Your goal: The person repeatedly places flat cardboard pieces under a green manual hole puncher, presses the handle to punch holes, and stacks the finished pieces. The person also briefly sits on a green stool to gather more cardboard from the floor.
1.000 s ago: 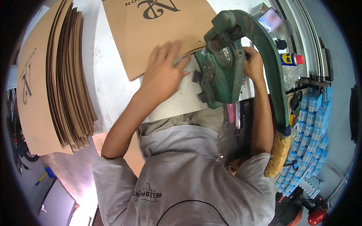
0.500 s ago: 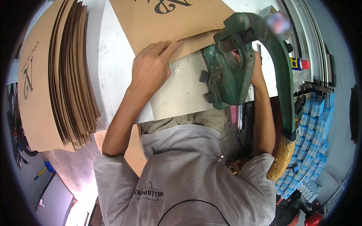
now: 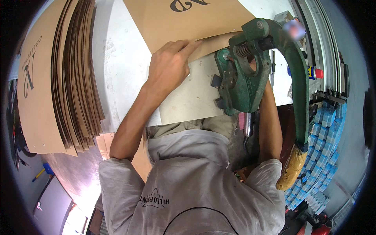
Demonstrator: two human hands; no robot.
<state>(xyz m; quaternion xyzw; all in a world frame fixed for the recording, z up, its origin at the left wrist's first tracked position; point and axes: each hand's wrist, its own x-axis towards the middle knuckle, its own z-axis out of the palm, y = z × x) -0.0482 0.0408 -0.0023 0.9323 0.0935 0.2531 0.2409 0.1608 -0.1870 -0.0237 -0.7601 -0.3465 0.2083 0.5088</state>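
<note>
My left hand lies on the near edge of a brown cardboard sheet with a dark printed mark, fingers pinching that edge on the white table. The sheet's corner reaches into the jaw of a green hand press. My right forearm runs up behind the press, and only a sliver of my right hand shows through its frame, so its grip is hidden. The press's long green lever curves down to a yellow-wrapped handle.
A thick stack of the same brown sheets leans at the left. Rows of small blue packs stand at the right below a spray can. A metal rail runs along the table's right side.
The cardboard sheet has slid further from me with my left hand following its edge. My right hand has gone from beside the press to behind it.
</note>
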